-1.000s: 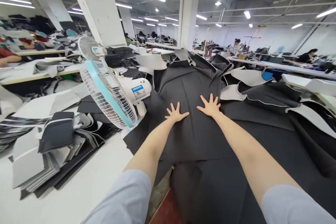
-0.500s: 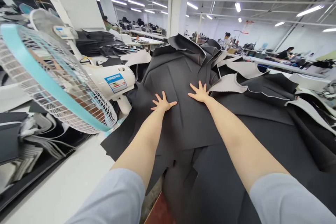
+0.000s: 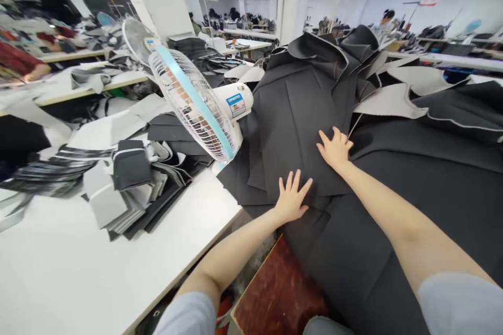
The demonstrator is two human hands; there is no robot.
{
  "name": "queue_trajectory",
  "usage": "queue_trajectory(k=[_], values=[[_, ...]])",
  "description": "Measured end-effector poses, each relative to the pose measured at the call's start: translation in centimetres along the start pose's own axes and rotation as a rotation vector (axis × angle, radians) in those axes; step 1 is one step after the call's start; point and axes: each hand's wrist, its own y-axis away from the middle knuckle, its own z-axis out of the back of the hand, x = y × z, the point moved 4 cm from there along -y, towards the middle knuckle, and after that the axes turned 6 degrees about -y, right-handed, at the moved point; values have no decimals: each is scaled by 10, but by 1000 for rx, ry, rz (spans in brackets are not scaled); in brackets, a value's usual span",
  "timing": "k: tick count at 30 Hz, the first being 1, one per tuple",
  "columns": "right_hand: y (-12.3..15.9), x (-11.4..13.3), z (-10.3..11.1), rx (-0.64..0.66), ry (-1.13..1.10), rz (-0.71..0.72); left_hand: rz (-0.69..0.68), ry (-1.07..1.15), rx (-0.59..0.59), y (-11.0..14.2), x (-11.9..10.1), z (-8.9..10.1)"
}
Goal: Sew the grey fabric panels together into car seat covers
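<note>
Black fabric (image 3: 275, 125) overlaid by left hand (image 3: 291, 203) and right hand (image 3: 336, 151), fingers (image 3: 296, 180) spread wide, nothing gripped, fan (image 3: 197, 100) set beside it, pieces (image 3: 132, 167) stacked on bench (image 3: 70, 261)

Pale grey-blue sleeves (image 3: 459, 303), short and plain, end near the elbows; the forearms (image 3: 387, 214) and fingers (image 3: 288, 182) are bare.

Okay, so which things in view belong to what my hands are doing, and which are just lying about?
Apparently in the job:
left hand
right hand
dark fabric beneath them

Probably just lying about:
nearer fan
stacked pieces beside it
</note>
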Motion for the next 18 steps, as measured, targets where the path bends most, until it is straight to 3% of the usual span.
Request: queue_trajectory(k=[2, 4, 6, 8, 11, 14, 16, 18], values=[[-5, 23, -13, 96, -40, 40, 28, -38, 110, 10, 11, -20], [3, 43, -23, 221, -98, 119, 71, -74, 143, 10, 25, -34], [28, 52, -23, 324, -169, 208, 84, -98, 117, 7, 35, -42], [69, 43, -9, 368, -236, 258, 95, -99, 97, 7, 40, -44], [159, 2, 36, 302, -298, 203, 125, 19, 92, 10, 43, -38], [259, -61, 93, 67, -309, -37, 166, 321, 34, 4, 34, -25], [317, -106, 126, -132, -301, -259, 142, 475, 18, -9, 11, -20], [362, -142, 147, -288, -309, -465, 115, 559, 58, -27, -25, -23]])
